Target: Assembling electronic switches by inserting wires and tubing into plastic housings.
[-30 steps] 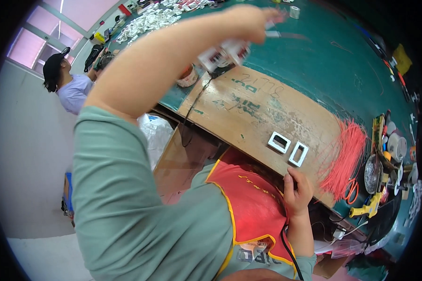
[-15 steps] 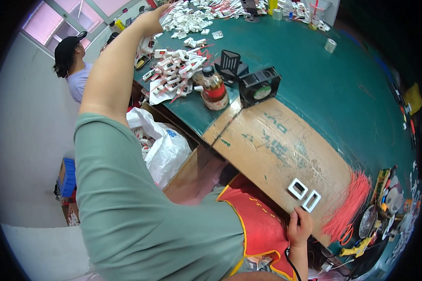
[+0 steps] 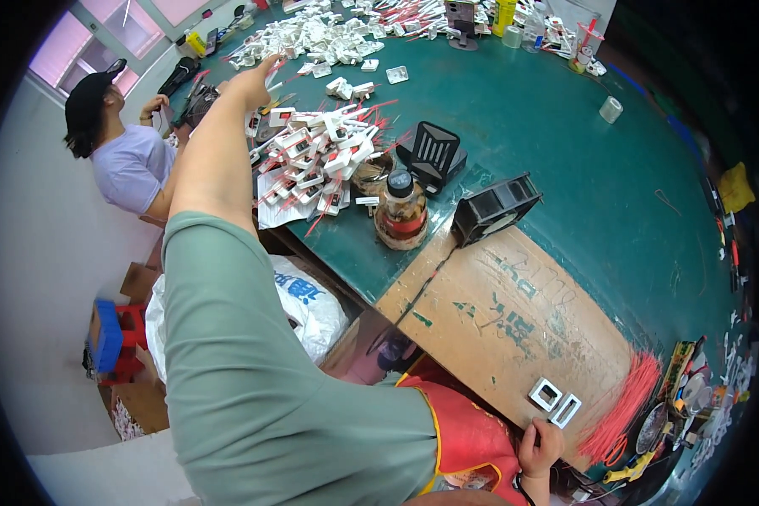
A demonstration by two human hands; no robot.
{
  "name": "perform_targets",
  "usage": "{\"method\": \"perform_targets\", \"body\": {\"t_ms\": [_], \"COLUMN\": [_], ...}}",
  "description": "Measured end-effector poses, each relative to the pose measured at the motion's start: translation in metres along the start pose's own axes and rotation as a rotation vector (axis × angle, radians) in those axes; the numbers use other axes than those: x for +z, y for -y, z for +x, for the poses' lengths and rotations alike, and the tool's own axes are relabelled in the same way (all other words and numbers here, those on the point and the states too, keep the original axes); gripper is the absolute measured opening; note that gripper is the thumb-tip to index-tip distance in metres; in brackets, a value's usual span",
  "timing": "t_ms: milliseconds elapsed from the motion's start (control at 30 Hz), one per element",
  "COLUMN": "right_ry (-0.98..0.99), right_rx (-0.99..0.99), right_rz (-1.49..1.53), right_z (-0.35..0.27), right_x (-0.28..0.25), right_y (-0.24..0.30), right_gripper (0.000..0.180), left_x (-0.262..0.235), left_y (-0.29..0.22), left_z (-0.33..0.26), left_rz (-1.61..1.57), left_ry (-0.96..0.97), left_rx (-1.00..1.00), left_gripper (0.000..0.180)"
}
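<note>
My left arm stretches toward the far left of the table. My left hand [image 3: 249,87] is between a far heap of white plastic parts [image 3: 312,38] and a nearer pile of white housings with red wires [image 3: 320,156]. Its fingers look bent together beside thin red wires, and what they hold is hidden. My right hand [image 3: 541,449] rests at the board's near edge with curled fingers, nothing visible in them. Just beyond it, a squarish white frame [image 3: 545,393] and a narrower white frame [image 3: 565,410] lie side by side on the brown board [image 3: 447,287].
On the green table [image 3: 582,160] stand a bottle with a dark cap [image 3: 401,215], a black fan [image 3: 493,211] and a black holder [image 3: 434,156]. Red wires [image 3: 624,405] bunch at the board's right end, beside a yellow-handled tool [image 3: 631,468]. Another person [image 3: 131,160] sits at the left.
My left hand has drawn back from the far heap toward the nearer pile. The view has shifted, showing more of the other person. My right hand stays beside the two frames.
</note>
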State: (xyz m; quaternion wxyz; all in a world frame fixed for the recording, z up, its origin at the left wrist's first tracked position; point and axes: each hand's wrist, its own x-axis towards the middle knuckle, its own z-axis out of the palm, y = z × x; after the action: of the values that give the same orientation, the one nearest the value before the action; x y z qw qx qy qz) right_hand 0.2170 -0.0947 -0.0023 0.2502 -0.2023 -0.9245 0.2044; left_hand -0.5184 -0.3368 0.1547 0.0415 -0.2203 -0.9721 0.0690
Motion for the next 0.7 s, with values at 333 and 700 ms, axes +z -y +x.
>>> {"method": "perform_targets", "body": {"t_ms": [333, 700], "right_ry": [0.038, -0.027], "right_rx": [0.019, 0.008], "right_rz": [-0.074, -0.128], "right_z": [0.009, -0.003], "right_x": [0.001, -0.001], "right_y": [0.007, 0.005], "right_gripper": [0.013, 0.013], "left_x": [0.08, 0.093], "left_y": [0.013, -0.002], "left_z": [0.047, 0.074], "left_rz": [-0.164, -0.502], "left_ry": [0.128, 0.471], "left_rx": [0.186, 0.418], "left_gripper": [0.092, 0.067]}}
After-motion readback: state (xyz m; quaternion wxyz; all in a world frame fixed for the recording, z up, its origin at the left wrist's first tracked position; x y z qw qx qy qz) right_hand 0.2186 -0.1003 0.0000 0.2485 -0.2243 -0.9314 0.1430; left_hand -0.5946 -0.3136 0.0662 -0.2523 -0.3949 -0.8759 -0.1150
